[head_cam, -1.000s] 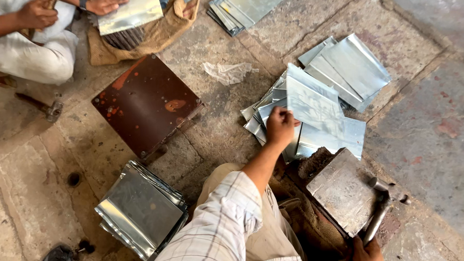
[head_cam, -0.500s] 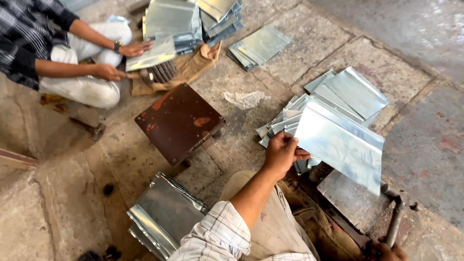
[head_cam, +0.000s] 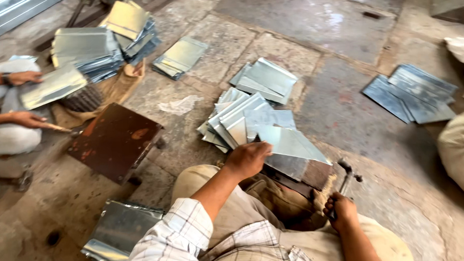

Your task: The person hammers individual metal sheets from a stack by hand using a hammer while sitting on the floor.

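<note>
The metal sheet (head_cam: 290, 143) lies flat across a dark block (head_cam: 304, 171) in front of the person's knees, at the near edge of the stone floor (head_cam: 346, 115); half a second ago it was lifted at a tilt above the loose pile. The left hand (head_cam: 249, 158) is clamped on the sheet's near left corner, fingers curled over the edge. The right hand (head_cam: 341, 210), earlier barely in view at the lower edge, is now closed round the handle of a hammer (head_cam: 345, 175) just beside the block. The loose pile of sheets (head_cam: 237, 120) lies just beyond the sheet, touching it. A second pile (head_cam: 410, 91) has come into view toward the right edge of the floor, near a pale sack (head_cam: 462, 151). A rusty brown plate (head_cam: 115, 141) lies to the left. At the far left a co-worker's hands (head_cam: 27, 97) hold another sheet. No labels or signs are visible.
</note>
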